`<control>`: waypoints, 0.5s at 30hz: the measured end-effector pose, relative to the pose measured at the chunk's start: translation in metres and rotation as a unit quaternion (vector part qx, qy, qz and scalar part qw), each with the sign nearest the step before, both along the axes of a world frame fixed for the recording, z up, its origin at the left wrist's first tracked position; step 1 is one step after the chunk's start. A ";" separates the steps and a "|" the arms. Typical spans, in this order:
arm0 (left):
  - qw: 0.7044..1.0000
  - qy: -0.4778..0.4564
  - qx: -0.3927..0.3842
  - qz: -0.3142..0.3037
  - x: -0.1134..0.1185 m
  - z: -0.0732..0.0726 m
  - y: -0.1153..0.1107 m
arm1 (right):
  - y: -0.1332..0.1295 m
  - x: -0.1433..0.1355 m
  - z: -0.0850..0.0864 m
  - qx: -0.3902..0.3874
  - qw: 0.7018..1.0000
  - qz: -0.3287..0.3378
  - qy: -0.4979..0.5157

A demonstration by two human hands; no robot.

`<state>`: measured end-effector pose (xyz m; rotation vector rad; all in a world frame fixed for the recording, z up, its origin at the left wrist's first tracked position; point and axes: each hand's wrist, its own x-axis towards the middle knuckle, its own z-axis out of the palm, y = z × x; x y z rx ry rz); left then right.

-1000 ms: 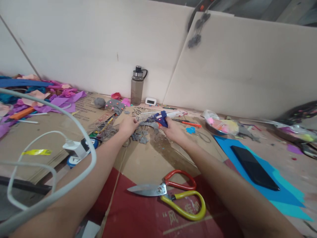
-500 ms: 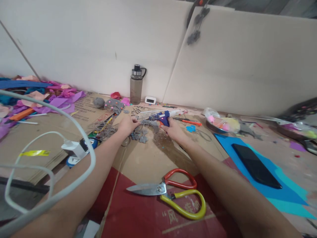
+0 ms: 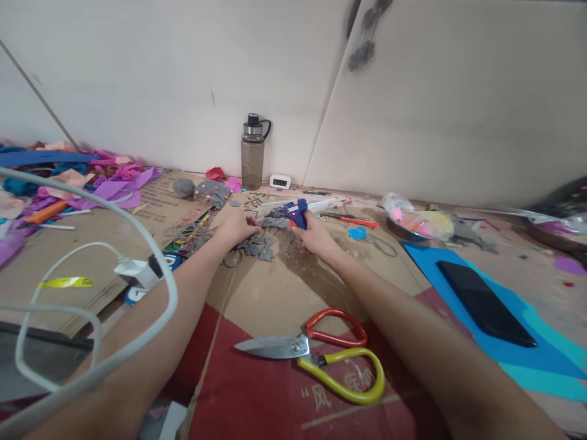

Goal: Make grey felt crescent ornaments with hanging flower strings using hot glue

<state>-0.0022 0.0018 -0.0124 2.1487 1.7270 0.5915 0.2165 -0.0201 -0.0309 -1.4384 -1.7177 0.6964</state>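
Observation:
My right hand (image 3: 320,236) is wrapped round the grip of a blue hot glue gun (image 3: 298,211), which points left. Its nozzle is over a grey felt-like piece (image 3: 278,224). At the left end of that piece, my left hand (image 3: 239,228) is closed, thumb and fingertips pinched on its edge. Just below the fingers lie several grey flower-shaped cutouts (image 3: 265,252) on the cardboard (image 3: 275,287). Closer to me rest scissors (image 3: 296,347) with one red and one yellow handle, blades slightly apart or closed, I cannot tell.
A bottle (image 3: 252,156) and small digital clock (image 3: 280,181) stand by the wall. A phone (image 3: 483,302) lies on blue sheets at right, near a bowl (image 3: 408,231) of bagged pieces. A white cable (image 3: 167,269) loops across the left foreground. Coloured scraps (image 3: 105,183) pile up at far left.
The glue gun has shifted slightly left over the grey piece, along with my right hand's grip. My left hand stays pinched in nearly the same place. The view has tilted a little.

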 end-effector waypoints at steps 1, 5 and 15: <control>1.000 0.009 0.002 -0.004 0.000 0.001 0.000 | 0.000 -0.001 0.000 0.000 1.000 -0.003 0.003; 0.999 0.032 -0.007 -0.019 -0.004 0.004 0.001 | -0.002 -0.001 0.000 0.000 1.000 -0.013 0.008; 0.998 0.044 -0.010 -0.046 -0.014 -0.001 0.010 | -0.005 0.003 0.000 -0.010 0.999 -0.028 0.017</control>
